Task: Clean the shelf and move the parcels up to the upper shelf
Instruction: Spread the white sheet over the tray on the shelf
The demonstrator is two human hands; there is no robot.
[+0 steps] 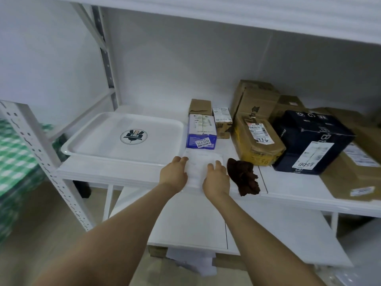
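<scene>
A flat white plastic parcel [201, 162] lies at the front edge of the middle shelf [123, 174]. My left hand [174, 175] touches its left side and my right hand [216, 178] lies on its right side, fingers extended. Just right of my right hand lies a crumpled dark brown cloth [244, 177]. Behind the parcel stand a blue and white box [201, 132], two small cardboard boxes [222, 122], a yellow-taped carton [257, 141] and a dark navy box [313, 141]. The upper shelf [247, 15] runs across the top.
A white tray [123, 139] with a round logo fills the left of the shelf. More cardboard cartons [350, 172] crowd the right. A white upright post [31, 145] stands at left, with green checked material [12, 162] beyond it. A lower shelf [268, 234] sits beneath.
</scene>
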